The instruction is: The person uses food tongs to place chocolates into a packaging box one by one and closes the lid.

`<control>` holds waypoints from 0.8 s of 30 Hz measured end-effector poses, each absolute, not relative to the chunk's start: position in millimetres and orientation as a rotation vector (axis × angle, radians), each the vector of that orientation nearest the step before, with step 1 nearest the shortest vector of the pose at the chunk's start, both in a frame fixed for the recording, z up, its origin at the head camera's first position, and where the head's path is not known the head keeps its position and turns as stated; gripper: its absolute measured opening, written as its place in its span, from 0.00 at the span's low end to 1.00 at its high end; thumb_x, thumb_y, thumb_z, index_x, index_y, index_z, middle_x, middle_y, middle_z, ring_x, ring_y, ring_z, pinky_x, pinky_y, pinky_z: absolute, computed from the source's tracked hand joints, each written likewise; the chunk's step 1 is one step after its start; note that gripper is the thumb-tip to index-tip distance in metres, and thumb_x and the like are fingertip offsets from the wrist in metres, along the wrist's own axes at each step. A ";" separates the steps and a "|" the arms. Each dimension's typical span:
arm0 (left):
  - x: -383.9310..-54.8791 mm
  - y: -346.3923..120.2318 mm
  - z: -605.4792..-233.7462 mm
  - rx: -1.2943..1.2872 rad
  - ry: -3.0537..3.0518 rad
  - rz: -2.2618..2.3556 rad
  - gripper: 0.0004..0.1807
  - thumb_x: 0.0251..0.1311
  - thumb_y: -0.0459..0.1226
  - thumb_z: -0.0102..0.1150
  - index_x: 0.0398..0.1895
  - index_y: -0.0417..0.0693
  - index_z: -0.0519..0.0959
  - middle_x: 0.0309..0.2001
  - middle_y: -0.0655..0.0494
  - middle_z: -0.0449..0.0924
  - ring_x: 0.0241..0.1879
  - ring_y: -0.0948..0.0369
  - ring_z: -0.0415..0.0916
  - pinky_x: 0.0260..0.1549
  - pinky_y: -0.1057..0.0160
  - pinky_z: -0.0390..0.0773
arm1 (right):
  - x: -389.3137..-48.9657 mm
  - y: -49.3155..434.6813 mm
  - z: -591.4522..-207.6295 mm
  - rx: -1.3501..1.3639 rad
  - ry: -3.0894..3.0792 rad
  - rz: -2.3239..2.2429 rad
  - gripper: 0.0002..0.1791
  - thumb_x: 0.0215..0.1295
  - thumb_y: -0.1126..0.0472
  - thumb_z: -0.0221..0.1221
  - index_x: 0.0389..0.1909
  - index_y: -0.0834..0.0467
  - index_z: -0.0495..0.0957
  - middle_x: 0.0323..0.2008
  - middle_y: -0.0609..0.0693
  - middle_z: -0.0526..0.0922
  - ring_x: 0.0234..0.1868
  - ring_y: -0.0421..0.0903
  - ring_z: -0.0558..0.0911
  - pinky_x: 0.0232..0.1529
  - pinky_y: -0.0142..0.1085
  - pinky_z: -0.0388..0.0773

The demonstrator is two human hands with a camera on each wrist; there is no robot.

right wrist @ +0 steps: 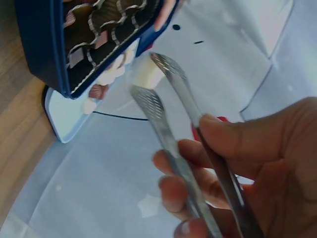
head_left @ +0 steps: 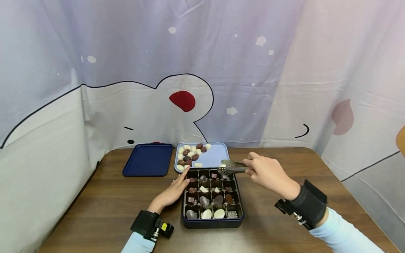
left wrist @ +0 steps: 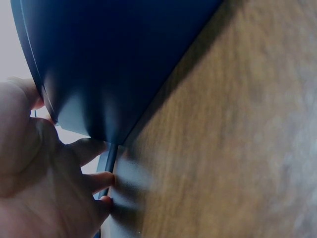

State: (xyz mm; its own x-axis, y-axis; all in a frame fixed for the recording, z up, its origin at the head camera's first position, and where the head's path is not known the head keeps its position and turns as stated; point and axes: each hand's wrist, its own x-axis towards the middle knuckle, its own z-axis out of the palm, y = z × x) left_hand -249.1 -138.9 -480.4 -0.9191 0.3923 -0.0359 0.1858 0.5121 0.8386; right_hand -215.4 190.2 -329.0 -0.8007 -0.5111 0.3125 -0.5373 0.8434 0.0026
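Note:
My right hand (head_left: 269,172) holds metal tongs (head_left: 234,170) over the back right corner of a dark blue box (head_left: 212,225). Between the tong tips in the right wrist view is a pale white chocolate (right wrist: 147,74). Thumb and fingers lie on opposite arms of the tongs. My left hand (head_left: 172,192) rests against the box's left side, fingers extended towards its back left corner. Black dividers split the box into compartments, most with a dark or white chocolate (head_left: 219,213) inside; the front right one (head_left: 232,214) shows no chocolate.
Behind the box lies a light blue tray (head_left: 218,153) with several brown and white chocolates grouped on its left part. A dark blue tray or lid (head_left: 148,160) lies to its left. The wooden table (head_left: 126,196) ends at a printed curtain (head_left: 240,116).

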 end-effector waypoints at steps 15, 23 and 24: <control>-248.9 -140.4 -479.2 0.492 2.526 1.369 0.34 0.85 0.45 0.31 0.86 0.52 0.36 0.85 0.42 0.36 0.82 0.36 0.30 0.77 0.31 0.29 | -175.2 221.4 -330.7 1.043 -2.781 0.106 0.11 0.55 0.65 0.71 0.40 0.52 0.91 0.32 0.38 0.77 0.25 0.28 0.75 0.24 0.30 0.67; -248.5 -140.8 -479.1 0.515 2.519 1.370 0.33 0.85 0.45 0.31 0.86 0.52 0.36 0.85 0.41 0.35 0.82 0.35 0.29 0.76 0.29 0.29 | -164.5 226.9 -339.5 1.097 -2.806 0.149 0.14 0.54 0.68 0.71 0.42 0.52 0.91 0.30 0.36 0.75 0.25 0.25 0.69 0.26 0.28 0.62; -248.5 -140.8 -479.4 0.515 2.516 1.371 0.33 0.85 0.45 0.31 0.86 0.52 0.36 0.85 0.41 0.36 0.82 0.35 0.29 0.76 0.29 0.29 | -164.5 227.7 -340.3 1.086 -2.814 0.151 0.14 0.54 0.67 0.71 0.42 0.53 0.91 0.32 0.37 0.77 0.25 0.26 0.70 0.25 0.28 0.63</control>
State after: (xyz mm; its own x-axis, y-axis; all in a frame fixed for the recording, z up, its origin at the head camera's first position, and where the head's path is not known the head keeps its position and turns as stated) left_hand -248.5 -140.8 -479.4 -0.9119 0.4091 -0.0329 0.1942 0.5006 0.8436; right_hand -164.5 227.7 -340.3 -0.7351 -0.6614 0.1487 -0.6735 0.7375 -0.0491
